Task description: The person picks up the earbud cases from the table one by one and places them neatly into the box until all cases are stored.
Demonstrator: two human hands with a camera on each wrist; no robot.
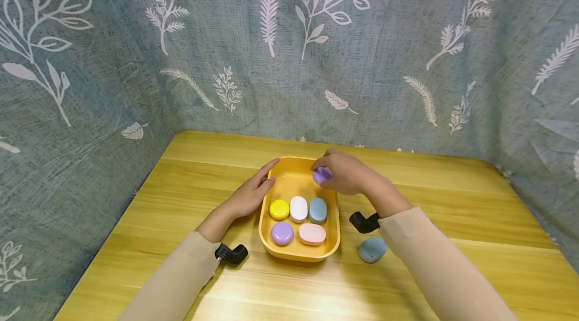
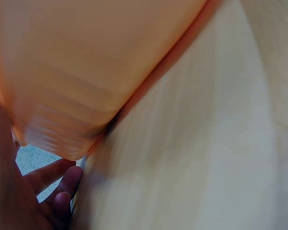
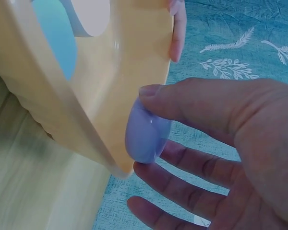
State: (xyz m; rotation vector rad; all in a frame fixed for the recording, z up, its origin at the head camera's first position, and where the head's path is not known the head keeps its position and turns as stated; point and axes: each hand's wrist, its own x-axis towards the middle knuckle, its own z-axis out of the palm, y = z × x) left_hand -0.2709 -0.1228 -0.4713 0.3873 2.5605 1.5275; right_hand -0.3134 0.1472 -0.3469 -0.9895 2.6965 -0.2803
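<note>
Five pieces (image 1: 298, 209) in tray (image 1: 291, 183) — right hand (image 1: 347, 173) pinches another purple piece (image 1: 321, 176) at its far right corner; left hand (image 1: 246, 196) grips its left side. Likely mid-transfer — next probably calls for careful release.

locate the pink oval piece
In the head view, the pink oval piece sits near right in the yellow tray, just right of a round purple piece.

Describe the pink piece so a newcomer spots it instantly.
On the table stands an orange-yellow tray. In its near right corner, beside a round purple piece, lies the pink piece. Among its neighbours, it's the only oval lying crosswise.
</note>
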